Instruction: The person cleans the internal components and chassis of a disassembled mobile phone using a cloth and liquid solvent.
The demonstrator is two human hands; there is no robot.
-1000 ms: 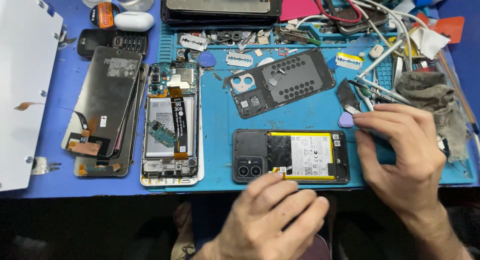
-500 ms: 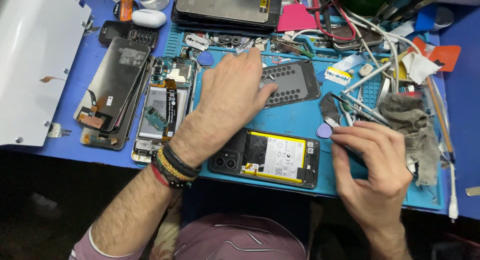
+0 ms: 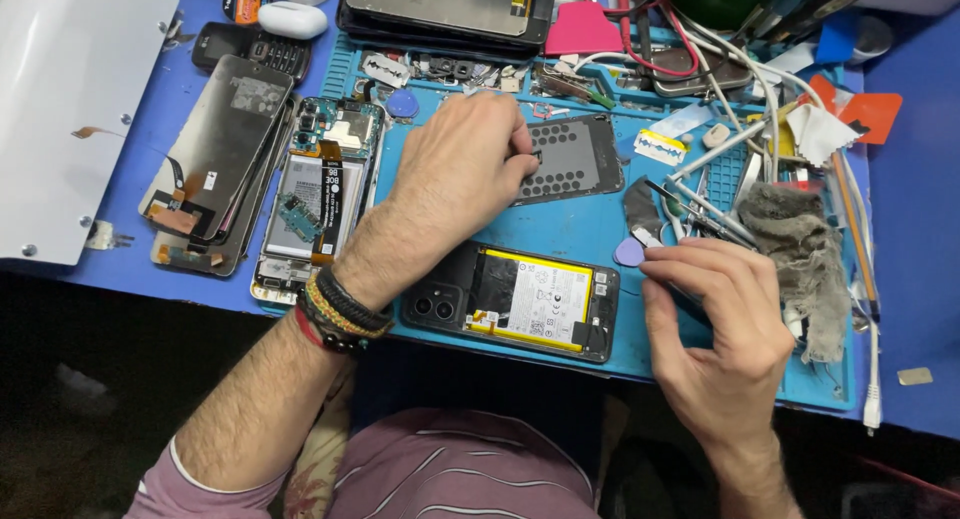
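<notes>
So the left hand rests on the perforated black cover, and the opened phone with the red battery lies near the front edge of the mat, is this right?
Not quite: the battery is yellow, not red, as the head view shows. The left hand does rest on the perforated black cover, and the opened phone lies near the mat's front edge.

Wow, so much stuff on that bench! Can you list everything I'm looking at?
Work mat: one, light blue, centre.
Opened phone: one, black with yellow battery, near edge.
Perforated back plate: one, dark grey, under left fingers.
Phone frame with circuit board: one, left of mat.
Screen panels: stacked, black, far left.
Pick: one, lilac, by right fingers.
Rag: one, grey, right.
Tweezers: several, metal, right.
Left hand: on plate.
Right hand: beside pick.
</notes>
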